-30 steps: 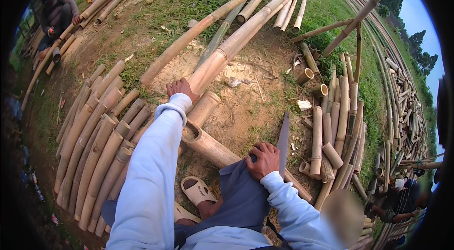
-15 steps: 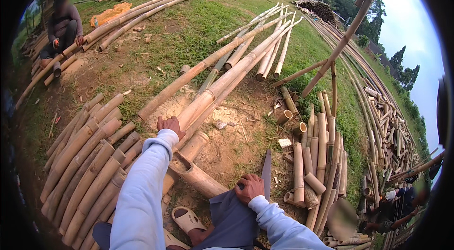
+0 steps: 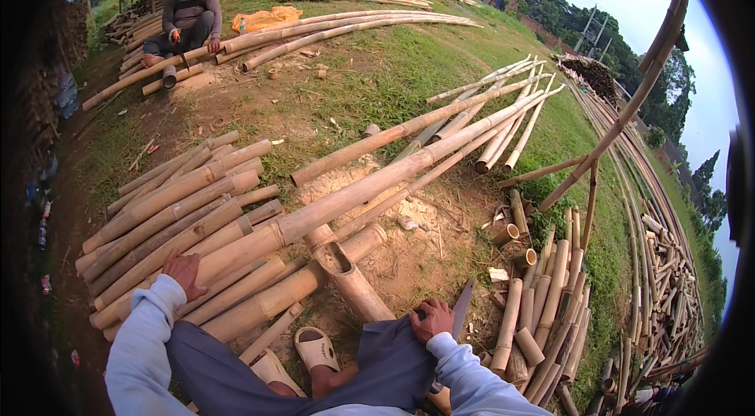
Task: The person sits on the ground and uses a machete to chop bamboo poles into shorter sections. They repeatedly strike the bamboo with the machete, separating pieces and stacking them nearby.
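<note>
A long bamboo pole (image 3: 370, 175) slants from the grass down to the lower left, lying over a stack of cut bamboo pieces (image 3: 157, 211). My left hand (image 3: 184, 274) grips this pole near its lower left end, fingers over its side. Low in the middle, my right hand (image 3: 432, 320) is closed around a hand saw, resting on my dark trouser leg. The saw blade (image 3: 464, 306) points up and away; its handle is hidden in my fist. Between my hands, a thick bamboo piece with a cut-out hollow (image 3: 354, 290) sits under and beside the pole.
More bamboo poles (image 3: 503, 117) lie on the grass ahead. Upright cut tubes (image 3: 543, 314) are bundled at right, under a slanting bamboo post (image 3: 621, 117). At the far left a person (image 3: 189, 19) sits by other poles. Sawdust (image 3: 338, 180) covers the ground near the pole.
The long pole has slid toward the lower left, over the stack, with my left hand moving left along with it. My right hand still holds the saw low. The view has turned left.
</note>
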Demonstrator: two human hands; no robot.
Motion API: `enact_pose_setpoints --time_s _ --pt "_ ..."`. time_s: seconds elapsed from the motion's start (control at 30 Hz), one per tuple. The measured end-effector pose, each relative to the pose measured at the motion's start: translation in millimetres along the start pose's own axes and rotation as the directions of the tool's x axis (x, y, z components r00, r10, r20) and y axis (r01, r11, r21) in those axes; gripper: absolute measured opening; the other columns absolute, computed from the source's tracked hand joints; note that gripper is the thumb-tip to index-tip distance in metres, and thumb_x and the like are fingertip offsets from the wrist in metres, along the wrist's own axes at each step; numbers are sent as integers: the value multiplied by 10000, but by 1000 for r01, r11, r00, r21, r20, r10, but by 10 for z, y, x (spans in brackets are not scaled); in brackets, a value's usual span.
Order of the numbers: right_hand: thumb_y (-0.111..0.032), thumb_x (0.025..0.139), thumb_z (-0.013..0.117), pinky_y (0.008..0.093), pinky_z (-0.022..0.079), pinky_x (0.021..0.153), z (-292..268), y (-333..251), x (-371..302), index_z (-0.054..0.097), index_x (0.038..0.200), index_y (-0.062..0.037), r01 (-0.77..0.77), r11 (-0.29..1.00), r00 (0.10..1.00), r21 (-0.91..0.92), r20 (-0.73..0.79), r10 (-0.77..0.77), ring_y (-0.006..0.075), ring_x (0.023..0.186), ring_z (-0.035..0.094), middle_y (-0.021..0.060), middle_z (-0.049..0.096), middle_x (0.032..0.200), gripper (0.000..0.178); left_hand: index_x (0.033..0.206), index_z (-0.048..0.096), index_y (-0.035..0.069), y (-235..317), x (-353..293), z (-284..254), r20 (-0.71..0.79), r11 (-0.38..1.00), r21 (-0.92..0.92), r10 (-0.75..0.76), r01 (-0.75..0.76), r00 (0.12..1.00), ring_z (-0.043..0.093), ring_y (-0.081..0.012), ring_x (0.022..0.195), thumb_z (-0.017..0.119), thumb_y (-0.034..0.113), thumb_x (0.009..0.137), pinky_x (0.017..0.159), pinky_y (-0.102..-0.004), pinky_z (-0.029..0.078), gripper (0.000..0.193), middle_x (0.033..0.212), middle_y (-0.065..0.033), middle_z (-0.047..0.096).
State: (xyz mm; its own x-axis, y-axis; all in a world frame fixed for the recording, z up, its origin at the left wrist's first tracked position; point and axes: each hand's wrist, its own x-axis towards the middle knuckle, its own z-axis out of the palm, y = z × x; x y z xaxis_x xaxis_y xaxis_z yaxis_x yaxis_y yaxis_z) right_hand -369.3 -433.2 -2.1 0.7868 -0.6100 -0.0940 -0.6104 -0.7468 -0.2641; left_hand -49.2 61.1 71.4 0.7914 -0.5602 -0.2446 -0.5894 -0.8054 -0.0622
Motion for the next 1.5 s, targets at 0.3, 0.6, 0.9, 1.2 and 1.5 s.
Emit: enact_pose_setpoints --time_s 0.3,0.6,0.9,1.2,1.5 --pt "-352 849 673 458 377 1054 47 -58 11 757 999 -175 85 996 994 -11 -66 -86 268 1232 528 24 640 1198 247 1368 425 11 -1592 -1727 1143 -29 953 157 -258 259 966 550 -331 1197 870 305 658 1163 -473 272 888 1215 -188 593" --pt "-329 848 684 497 344 1085 -8 -207 27 739 1021 -158 31 998 999 -47 -27 -32 290 1233 524 41 643 1199 249 1424 404 61 -1826 -2030 1738 -64 896 162 -410 415 910 472 -338 1282 839 265 687 1181 -464 256 880 1277 -150 535" --pt "-205 854 677 454 449 920 790 -1386 87 665 1161 -94 616 758 755 215 116 -646 354 1026 619 144 653 1053 327 1529 337 126 -739 -2251 1956 -514 798 -155 -568 582 642 369 -301 1419 809 236 770 1139 -471 283 901 1541 -135 376" --pt "-174 834 669 525 241 1194 2363 -2217 -95 350 1548 -198 824 566 486 35 470 -737 334 1476 289 111 331 1596 782 1272 508 141 962 -2349 3982 127 169 -473 -958 865 256 479 -308 1245 736 230 799 1032 -471 402 533 1326 -97 477" --pt "-258 699 796 480 378 982 2400 -2445 76 654 1073 -137 934 318 358 -165 442 -822 303 1138 539 113 570 1091 417 1320 519 -24 930 -1981 4128 888 -911 -397 -412 113 -205 676 -368 950 834 470 749 845 -448 536 818 1255 -219 621"
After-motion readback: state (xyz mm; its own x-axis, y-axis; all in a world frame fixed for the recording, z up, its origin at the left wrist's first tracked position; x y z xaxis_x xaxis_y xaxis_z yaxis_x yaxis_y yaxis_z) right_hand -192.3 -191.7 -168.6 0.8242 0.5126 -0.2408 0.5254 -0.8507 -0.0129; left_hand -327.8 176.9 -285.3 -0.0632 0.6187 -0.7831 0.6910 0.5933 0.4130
